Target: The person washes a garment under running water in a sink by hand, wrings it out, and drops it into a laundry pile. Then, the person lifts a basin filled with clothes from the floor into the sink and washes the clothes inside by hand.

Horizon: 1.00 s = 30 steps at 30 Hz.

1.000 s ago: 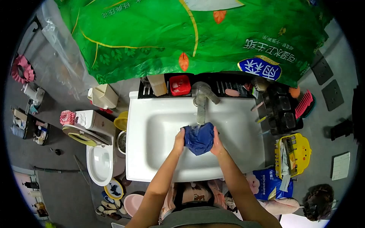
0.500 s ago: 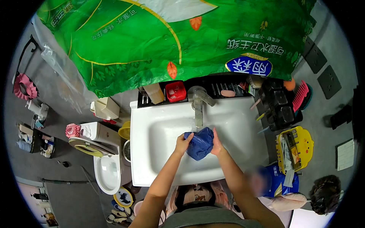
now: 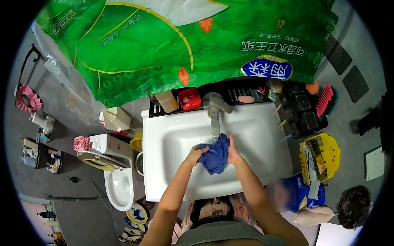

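A wet, crumpled blue cloth (image 3: 214, 156) is bunched up over the white sink (image 3: 172, 183), right below the spout of the faucet (image 3: 214, 117). My left hand (image 3: 196, 154) grips its left side, thumb on top. Along the right edge of the cloth lies my right hand (image 3: 234, 155), holding it from the side with one digit stretched upward; its other fingers are mostly hidden by the cloth. Water seems to run from the spout onto the fabric, though the stream is hard to make out.
A green tissue package (image 3: 143, 49) overhangs the ledge behind the sink. On that ledge sit a red box (image 3: 189, 99) and a pink soap bar (image 3: 246, 99). To the right are a black holder (image 3: 301, 110) and a yellow basket (image 3: 331, 158); a toilet (image 3: 119, 189) stands left.
The cloth has changed from a smooth, rounded bulge to a flatter, more wrinkled bunch. Both hands stay at its sides, and the view has shifted slightly.
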{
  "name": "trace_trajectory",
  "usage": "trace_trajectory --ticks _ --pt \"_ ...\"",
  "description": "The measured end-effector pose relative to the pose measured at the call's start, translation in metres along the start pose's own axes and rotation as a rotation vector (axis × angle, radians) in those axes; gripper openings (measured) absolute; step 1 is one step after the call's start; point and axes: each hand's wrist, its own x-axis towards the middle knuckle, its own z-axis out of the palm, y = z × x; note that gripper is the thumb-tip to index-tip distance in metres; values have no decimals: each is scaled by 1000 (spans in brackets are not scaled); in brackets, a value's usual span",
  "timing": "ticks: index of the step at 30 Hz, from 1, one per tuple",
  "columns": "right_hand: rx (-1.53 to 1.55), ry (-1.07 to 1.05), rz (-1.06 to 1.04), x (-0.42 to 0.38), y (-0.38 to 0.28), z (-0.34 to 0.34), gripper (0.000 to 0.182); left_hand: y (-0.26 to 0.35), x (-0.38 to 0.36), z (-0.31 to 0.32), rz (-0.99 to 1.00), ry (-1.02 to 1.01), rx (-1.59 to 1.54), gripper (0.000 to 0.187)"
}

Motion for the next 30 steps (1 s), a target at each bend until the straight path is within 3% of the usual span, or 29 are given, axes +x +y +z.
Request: trace_trajectory --ticks 2,5,9,13,17,21,24,27,30 --pt "-53 5 -3 -6 -9 -3 83 -2 3 -2 251 76 -61 20" --pt "-2 24 -57 5 -10 -24 59 -5 5 3 416 253 -179 12" --pt "-2 43 -260 -2 -20 -45 30 3 3 -21 404 294 -196 10" --pt "92 191 -427 0 -27 -53 19 4 -4 -33 393 310 -351 15" --pt "154 281 -576 -12 -42 -51 31 7 -7 -39 329 214 -506 21" --pt "41 350 -687 -28 -54 -50 40 9 -18 -47 331 111 -415 27" --pt "102 275 -608 -25 -57 -56 37 10 -26 -48 350 92 -401 29" --pt "112 393 -480 -18 -50 -45 37 6 -28 -59 352 95 -459 29" --pt "139 275 -523 -3 -34 -41 32 14 -44 -70 312 196 -322 30"
